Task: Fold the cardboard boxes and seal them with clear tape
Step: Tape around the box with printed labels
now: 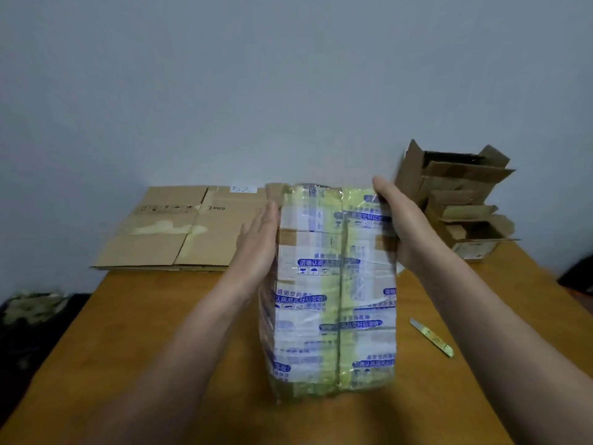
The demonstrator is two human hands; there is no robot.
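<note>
The taped box [333, 284] stood upright at the middle of the desk [160, 332], its wrap printed with blue Chinese text, only partly legible. A utility knife [431, 337] lay toward the right edge. The left hand [260, 242] pressed flat, fingers straight, against the box's left side; the right hand [401, 220] grasped its upper right edge. Flattened cardboard [179, 229] marked "PICO" lay at the far left edge, and open boxes [455, 187] sat at the far right corner.

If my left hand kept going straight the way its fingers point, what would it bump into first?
Probably the wall. Your left hand lies flat against the taped box, fingers pointing away from you; going on, it would pass above the flat cardboard sheet and reach the wall, though depth is unclear.
</note>
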